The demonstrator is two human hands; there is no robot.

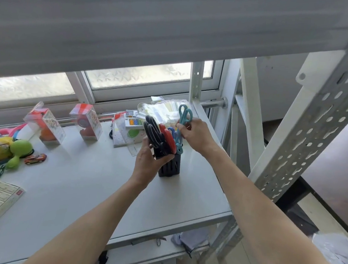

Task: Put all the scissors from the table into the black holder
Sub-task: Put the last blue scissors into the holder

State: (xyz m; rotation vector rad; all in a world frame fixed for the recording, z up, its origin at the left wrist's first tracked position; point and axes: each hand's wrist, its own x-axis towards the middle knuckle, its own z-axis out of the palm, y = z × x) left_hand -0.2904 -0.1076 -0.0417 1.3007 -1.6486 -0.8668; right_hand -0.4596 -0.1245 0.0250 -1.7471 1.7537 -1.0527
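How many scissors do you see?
5: black, red, blue and teal scissors in the holder; another teal pair in the right hand. Some may hide.

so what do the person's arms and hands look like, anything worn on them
Both arms are bare as far as the view shows, with no sleeves in sight. The left hand and right hand are bare too: no gloves, watch, bracelets or rings visible.

Two bare forearms, no sleeves, no jewellery.

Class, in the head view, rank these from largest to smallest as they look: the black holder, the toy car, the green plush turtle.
1. green plush turtle
2. black holder
3. toy car
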